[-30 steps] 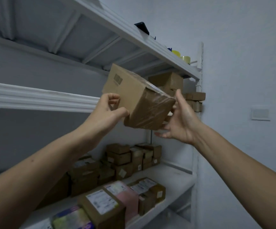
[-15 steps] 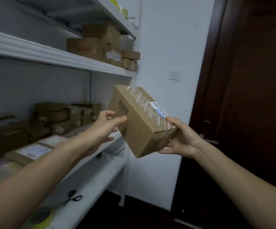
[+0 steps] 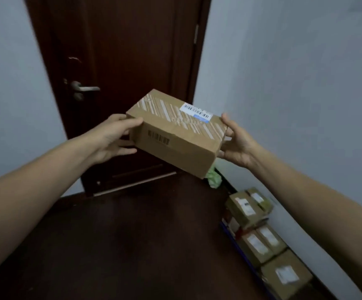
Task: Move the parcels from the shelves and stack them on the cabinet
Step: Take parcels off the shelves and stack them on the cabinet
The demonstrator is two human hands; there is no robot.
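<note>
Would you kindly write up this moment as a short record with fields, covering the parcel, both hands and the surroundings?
held item: cardboard parcel, tilted, with a white barcode label on its top face
left: left hand grips the parcel's left end, thumb on top
right: right hand grips its right end
support: held in the air, resting on nothing
behind: dark door with a metal handle
nearby: other parcels lie in a row along the right wall
cabinet: cannot tell whether it is in view
</note>
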